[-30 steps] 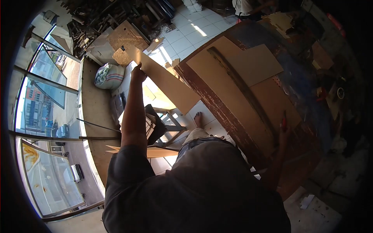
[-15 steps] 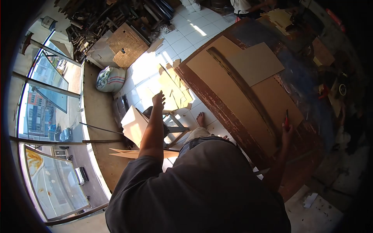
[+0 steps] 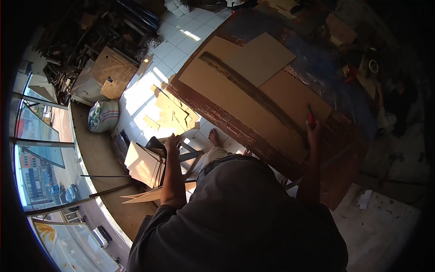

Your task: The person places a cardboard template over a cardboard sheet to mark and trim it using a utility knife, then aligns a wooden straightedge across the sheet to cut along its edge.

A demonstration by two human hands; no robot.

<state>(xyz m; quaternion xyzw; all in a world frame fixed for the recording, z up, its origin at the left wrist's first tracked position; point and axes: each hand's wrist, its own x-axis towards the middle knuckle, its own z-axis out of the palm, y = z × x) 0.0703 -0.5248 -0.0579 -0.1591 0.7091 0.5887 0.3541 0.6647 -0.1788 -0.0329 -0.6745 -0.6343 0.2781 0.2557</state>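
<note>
My right hand [image 3: 313, 132] is closed around a red-handled cutter knife [image 3: 311, 119], tip pointing away from me, above the right part of the worktable [image 3: 213, 115]. Beneath it lie brown cardboard sheets [image 3: 215, 84], crossed by a long, dark straight bar [image 3: 256, 93]. A smaller light board piece [image 3: 263, 59] rests across the far part of the sheets. My left hand [image 3: 171, 142] is off the table to the left, fingers loosely apart with nothing seen in them. It is nearest to a stack of pale sheets [image 3: 139, 164] and a black object [image 3: 156, 146]; contact cannot be told.
Cardboard offcuts [image 3: 170, 111] litter the sunlit tile floor. A stuffed white sack [image 3: 104, 116] stands by the window ledge, with piled wood scraps [image 3: 68, 75] behind. Low frame legs [image 3: 190, 156] stand close to my left. A tape roll [image 3: 373, 66] lies at right.
My left hand has lowered and drawn back toward the stacked sheets. My right hand still holds the cutter knife above the cardboard. The whole view has shifted and turned.
</note>
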